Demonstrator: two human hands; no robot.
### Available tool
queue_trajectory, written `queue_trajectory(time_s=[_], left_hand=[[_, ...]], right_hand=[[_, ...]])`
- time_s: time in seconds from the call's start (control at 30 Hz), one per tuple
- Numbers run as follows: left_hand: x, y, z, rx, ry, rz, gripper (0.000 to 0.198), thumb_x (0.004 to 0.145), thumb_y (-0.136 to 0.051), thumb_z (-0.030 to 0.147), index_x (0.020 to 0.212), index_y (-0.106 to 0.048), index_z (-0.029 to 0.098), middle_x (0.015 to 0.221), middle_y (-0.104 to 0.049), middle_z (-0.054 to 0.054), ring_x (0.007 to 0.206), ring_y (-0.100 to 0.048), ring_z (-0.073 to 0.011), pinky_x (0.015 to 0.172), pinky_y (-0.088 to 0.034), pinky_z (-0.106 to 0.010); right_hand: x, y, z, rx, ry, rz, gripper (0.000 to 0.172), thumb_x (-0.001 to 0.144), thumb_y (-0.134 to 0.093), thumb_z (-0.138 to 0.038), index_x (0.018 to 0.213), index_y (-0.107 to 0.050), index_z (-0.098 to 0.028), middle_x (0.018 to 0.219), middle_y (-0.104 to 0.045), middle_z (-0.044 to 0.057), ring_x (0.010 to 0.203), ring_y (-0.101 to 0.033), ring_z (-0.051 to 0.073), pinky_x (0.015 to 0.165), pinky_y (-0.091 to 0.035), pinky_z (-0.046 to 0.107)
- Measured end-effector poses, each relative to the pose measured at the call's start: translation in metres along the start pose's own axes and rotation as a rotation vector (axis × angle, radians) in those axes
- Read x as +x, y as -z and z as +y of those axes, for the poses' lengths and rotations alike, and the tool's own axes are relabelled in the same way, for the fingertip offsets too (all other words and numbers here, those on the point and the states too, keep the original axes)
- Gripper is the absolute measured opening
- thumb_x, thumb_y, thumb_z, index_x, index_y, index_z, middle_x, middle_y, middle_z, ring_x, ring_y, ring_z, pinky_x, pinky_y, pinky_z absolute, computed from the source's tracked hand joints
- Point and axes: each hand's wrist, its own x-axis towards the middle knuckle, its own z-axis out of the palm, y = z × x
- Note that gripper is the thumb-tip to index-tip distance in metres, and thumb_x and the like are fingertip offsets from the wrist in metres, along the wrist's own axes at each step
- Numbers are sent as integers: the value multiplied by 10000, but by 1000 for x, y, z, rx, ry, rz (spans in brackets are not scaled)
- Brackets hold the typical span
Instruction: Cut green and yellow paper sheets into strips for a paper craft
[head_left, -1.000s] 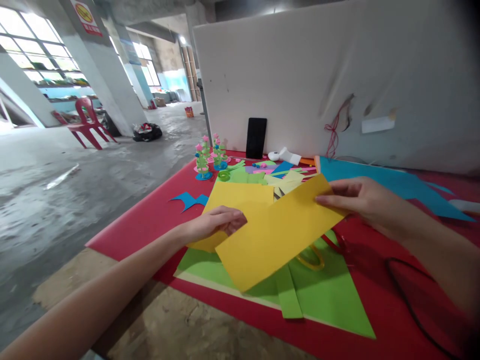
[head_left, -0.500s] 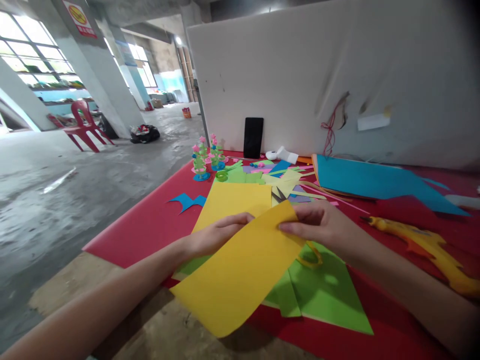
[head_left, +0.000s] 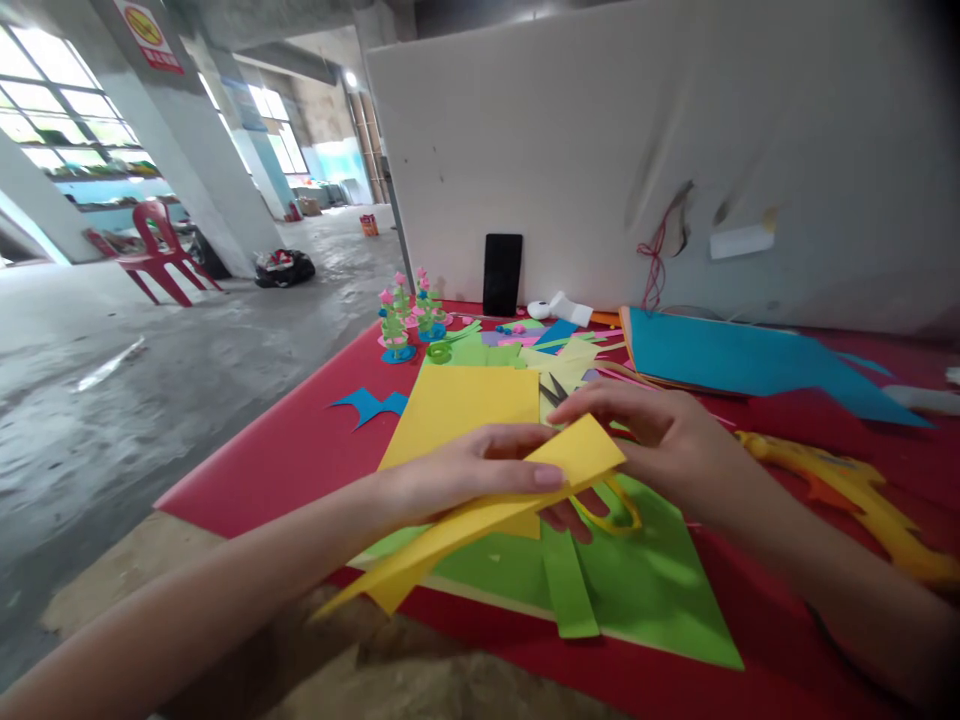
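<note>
My left hand (head_left: 480,470) is closed on a strip of yellow paper (head_left: 577,455), thumb on top and fingers underneath. The strip is tilted and bends down towards the table's front edge. Beside its far end is my right hand (head_left: 660,425), fingers curved and apart, with the thumb partly hidden behind the paper. Under and beside that hand lie scissors (head_left: 628,510) with yellow handles, their dark blades pointing away. A larger yellow sheet (head_left: 472,395) lies flat beyond my left hand. Green sheets (head_left: 660,580) and a narrow green strip (head_left: 568,590) are below the hands.
Small paper trees (head_left: 394,330) stand at the back left, near a black phone (head_left: 502,275) leaning on the white panel. Blue cutouts (head_left: 367,405) lie at left. Blue sheets (head_left: 735,355) and a yellow glue gun (head_left: 847,490) are at right on the red table covering (head_left: 292,430).
The yellow strip has turned from facing me to nearly edge-on. My left hand has come round it with the thumb on top. My right hand's fingers have left its top edge.
</note>
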Motion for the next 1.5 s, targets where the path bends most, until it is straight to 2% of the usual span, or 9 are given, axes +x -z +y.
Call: queue_trajectory(time_s=[0.1,0.2,0.4,0.5,0.6,0.73,0.87,1.1,1.5], left_hand=[[5,-2,16,199,-105,-6,252,732,-582,263,957,-587,148,816,-664,-80,774,-624,-190,729,-460,-298],[7,-5,29,340,-253,146,197,744,-577,232,923,-585,151,763,-670,-44,758,-620,-151,696,-460,-236],[7,-15,32,321,-421,149,179,743,-584,176,921,-571,158,844,-658,-11,821,-619,-123,767,-474,-209],[5,-21,30,392,-456,192,156,754,-559,145,906,-570,178,837,-637,9,812,-609,-111,731,-475,-184],[1,-27,32,525,-482,272,162,733,-592,199,893,-575,185,806,-616,11,758,-590,-111,648,-471,-173],[-4,-34,35,594,-543,305,208,718,-613,254,912,-584,187,829,-627,0,796,-585,-131,683,-475,-196],[-10,-35,37,604,-523,360,137,747,-581,244,864,-626,188,765,-657,6,757,-615,-134,647,-492,-190],[-15,-35,43,480,-456,271,162,770,-554,207,883,-668,224,771,-694,21,731,-646,-117,638,-516,-156],[-17,-36,43,493,-442,271,191,773,-548,207,906,-673,265,763,-700,26,700,-653,-121,603,-523,-156]], right_hand=[[-1,9,-5,-27,9,153,172,761,-536,-324,904,-618,-277,855,-621,-9,773,-570,144,658,-457,243],[-5,14,-12,-30,49,256,158,784,-503,-355,862,-618,-280,810,-616,-22,743,-567,121,626,-452,211],[-14,7,-22,-100,102,292,58,724,-593,-279,777,-583,-259,783,-605,-37,736,-563,139,647,-452,260],[-16,3,-26,-108,137,333,34,731,-583,-268,742,-581,-235,775,-596,-21,726,-557,141,650,-457,268],[-16,2,-28,-117,163,380,34,724,-584,-259,742,-584,-229,783,-595,-9,724,-559,147,615,-462,266],[-19,1,-29,-121,174,429,29,718,-587,-237,745,-579,-230,786,-587,-16,717,-555,132,575,-462,242],[-23,-2,-32,-123,179,443,32,703,-596,-236,724,-575,-249,781,-584,-31,713,-554,127,571,-468,237],[-27,-5,-38,-55,113,416,42,674,-600,-282,668,-559,-280,702,-567,-39,715,-599,176,530,-503,269],[-28,-5,-38,-43,140,454,59,693,-588,-263,701,-598,-321,704,-629,-71,607,-606,135,497,-510,228]])
